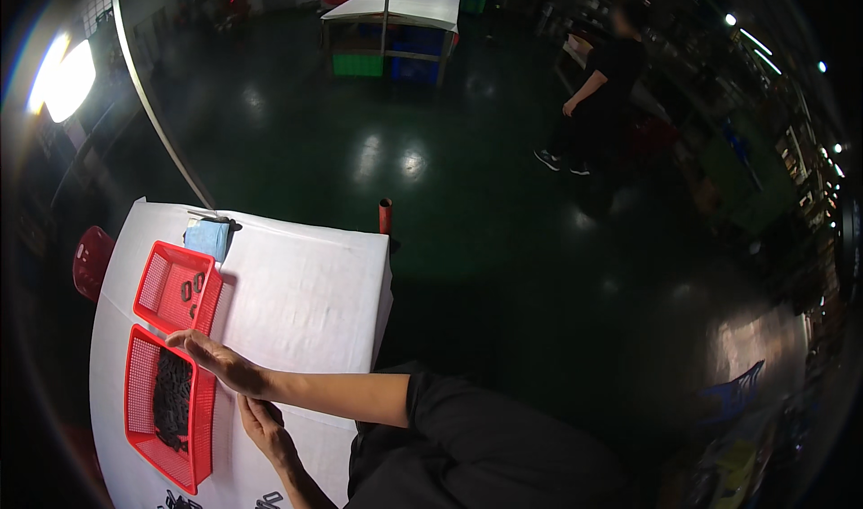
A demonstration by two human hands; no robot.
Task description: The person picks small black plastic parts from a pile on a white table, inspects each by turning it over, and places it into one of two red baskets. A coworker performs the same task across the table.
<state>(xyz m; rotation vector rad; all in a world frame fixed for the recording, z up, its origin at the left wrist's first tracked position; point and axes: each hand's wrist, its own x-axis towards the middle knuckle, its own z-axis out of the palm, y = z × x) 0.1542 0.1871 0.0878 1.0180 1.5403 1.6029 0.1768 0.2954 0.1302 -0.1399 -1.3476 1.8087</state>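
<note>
My right hand (216, 362) reaches across from the right, its fingers stretched out over the adjoining ends of two red plastic baskets. Nothing shows in it. Just below its wrist is my left hand (263, 426), over the white table beside the nearer basket. Its fingers look extended and apart, the tips partly covered by the right wrist. The nearer red basket (203, 437) contains a heap of small dark pieces (173, 397). In the farther red basket (155, 280) lie a few dark oval ring-shaped pieces (187, 291).
The white-covered table (301, 280) carries a light blue folded cloth or pad (207, 238) near its far edge. Loose dark pieces (268, 501) lie at the lower edge. A red stool (92, 262) stands left; a red pipe (386, 214) rises at the corner. Another person (611, 78) walks farther off.
</note>
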